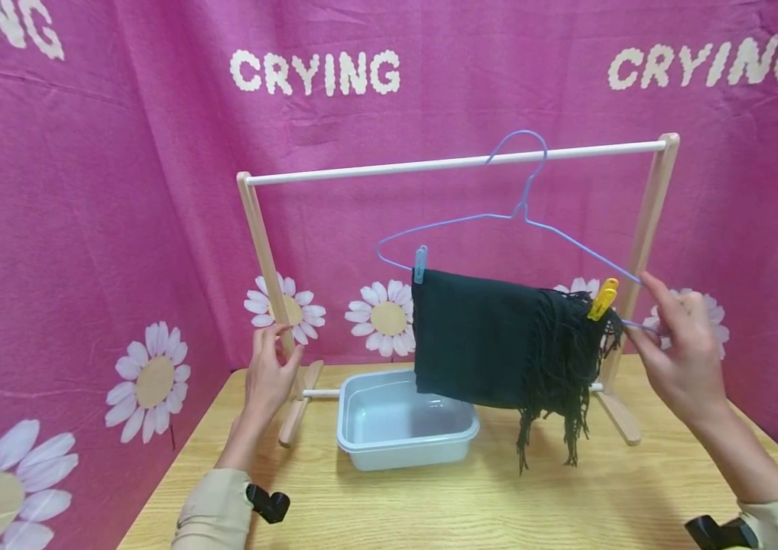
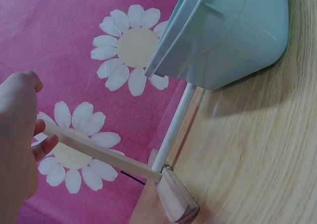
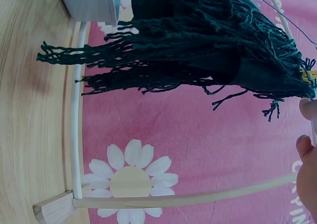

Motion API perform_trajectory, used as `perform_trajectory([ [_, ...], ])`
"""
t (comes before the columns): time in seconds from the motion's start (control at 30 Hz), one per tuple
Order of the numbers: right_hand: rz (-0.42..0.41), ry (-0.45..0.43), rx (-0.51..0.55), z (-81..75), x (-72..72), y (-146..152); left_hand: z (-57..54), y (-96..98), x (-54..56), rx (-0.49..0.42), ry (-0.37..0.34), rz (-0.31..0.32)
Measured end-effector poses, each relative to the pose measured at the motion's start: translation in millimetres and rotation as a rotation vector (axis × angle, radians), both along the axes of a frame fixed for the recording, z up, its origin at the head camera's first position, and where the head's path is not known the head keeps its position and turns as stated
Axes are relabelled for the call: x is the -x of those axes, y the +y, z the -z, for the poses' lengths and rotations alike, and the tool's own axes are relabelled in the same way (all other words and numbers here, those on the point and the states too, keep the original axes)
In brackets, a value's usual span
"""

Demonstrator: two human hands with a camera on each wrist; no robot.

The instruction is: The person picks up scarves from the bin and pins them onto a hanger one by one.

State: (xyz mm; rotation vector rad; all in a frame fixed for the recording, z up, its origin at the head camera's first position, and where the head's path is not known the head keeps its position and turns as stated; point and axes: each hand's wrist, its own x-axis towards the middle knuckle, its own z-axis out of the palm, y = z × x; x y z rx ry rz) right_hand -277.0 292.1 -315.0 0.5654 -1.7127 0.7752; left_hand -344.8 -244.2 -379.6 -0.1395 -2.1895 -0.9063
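A blue wire hanger [image 1: 444, 222] has its hook over the white top rod [image 1: 389, 167] of a wooden rack. My right hand [image 1: 688, 359] grips the hanger's right end between thumb and fingers. From its lower wire hangs a folded dark scarf [image 1: 474, 336], fringe [image 3: 163, 50] dangling on the right. A blue clothespin [image 1: 419, 264] pinches its left top corner, and a yellow clothespin [image 1: 603, 299] its right one. Holding nothing, my left hand [image 1: 268, 374] is raised with loosely bent fingers; it overlaps the rack's left post [image 2: 109, 157] in view.
A pale blue plastic basin [image 1: 406, 454] stands on the wooden table [image 1: 430, 504], left of the scarf and partly below it. The rack's right post [image 1: 649, 206] rises behind my right hand. Pink cloth [image 1: 334, 252] with daisies hangs behind and on both sides.
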Motion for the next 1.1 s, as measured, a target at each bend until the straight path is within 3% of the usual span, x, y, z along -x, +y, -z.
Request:
perform_trajectory([
  [0.3,0.059,0.0,0.007,-0.7,-1.0,4,11.6,-7.1,5.3,-0.022,0.045,0.003],
  [0.67,0.073,-0.008,-0.009,-4.0,1.6,6,31.4,-18.0,11.8,0.077,-0.014,0.019],
  [1.1,0.072,0.029,-0.012,-8.5,5.5,8,43.5,-19.8,21.6,0.045,0.062,0.074],
])
